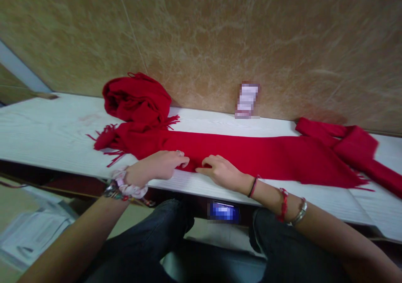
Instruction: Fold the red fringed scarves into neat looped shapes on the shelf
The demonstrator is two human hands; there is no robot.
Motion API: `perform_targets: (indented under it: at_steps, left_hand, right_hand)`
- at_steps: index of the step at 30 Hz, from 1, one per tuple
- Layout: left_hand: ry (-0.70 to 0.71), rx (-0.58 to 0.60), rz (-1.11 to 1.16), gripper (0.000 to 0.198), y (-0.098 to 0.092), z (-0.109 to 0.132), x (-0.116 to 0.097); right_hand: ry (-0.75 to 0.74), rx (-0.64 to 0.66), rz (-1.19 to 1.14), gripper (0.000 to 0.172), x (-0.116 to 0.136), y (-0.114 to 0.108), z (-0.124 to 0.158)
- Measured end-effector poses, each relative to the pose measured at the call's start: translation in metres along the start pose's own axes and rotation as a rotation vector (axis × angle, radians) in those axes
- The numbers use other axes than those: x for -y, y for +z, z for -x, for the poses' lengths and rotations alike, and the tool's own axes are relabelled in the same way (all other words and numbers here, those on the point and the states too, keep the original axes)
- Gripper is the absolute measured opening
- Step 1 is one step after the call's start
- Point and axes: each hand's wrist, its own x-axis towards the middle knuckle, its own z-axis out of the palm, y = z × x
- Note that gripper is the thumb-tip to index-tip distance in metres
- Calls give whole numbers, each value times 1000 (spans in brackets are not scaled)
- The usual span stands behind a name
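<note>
The person's legs (147,237) reach in under the table (47,124), which probably lets both forearms meet the work from the near side. Between the knees shows a blurred blue item (223,212), too obscured to identify. The left hand (166,162) rests on the cloth's near edge with its fingers curled under; whether they pinch fabric cannot be told. The right hand (221,171) lies just beside it, thumb and forefinger parted and the other fingers bent; a grip on the cloth cannot be made out either. Set so close together, the hands seem placed to handle one short stretch of edge.

Under them, the red scarf (270,153) lies lengthwise along the white tabletop, likely because the surface is narrow. Its middle is flat; its fringed left end is bunched. Behind that end sits a red bundle (135,99), and at the right a folded red strip (354,142), both off the flat middle, perhaps to leave it uncovered. Farther back, a blurred card-like item (247,101) stands against the tiled wall (220,44).
</note>
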Motion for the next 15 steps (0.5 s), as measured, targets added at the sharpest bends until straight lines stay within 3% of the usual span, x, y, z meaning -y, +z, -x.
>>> perform_targets:
  at_steps: [4,6,10,15]
  left_hand:
    - [8,92,219,23,-23,-5,12]
    - [18,67,316,23,-35,-18,25]
    - [-19,-82,302,28,-44,-65,53]
    - [-79,-46,335,34,-36,-123,63]
  right_hand:
    - [-30,-22,100,27,3,-4,1]
    - [-29,-40,165,26,7,-6,1]
    - [-29,-99,277,22,17,-8,-4]
    - [-39,-92,300,20,31,-8,-9]
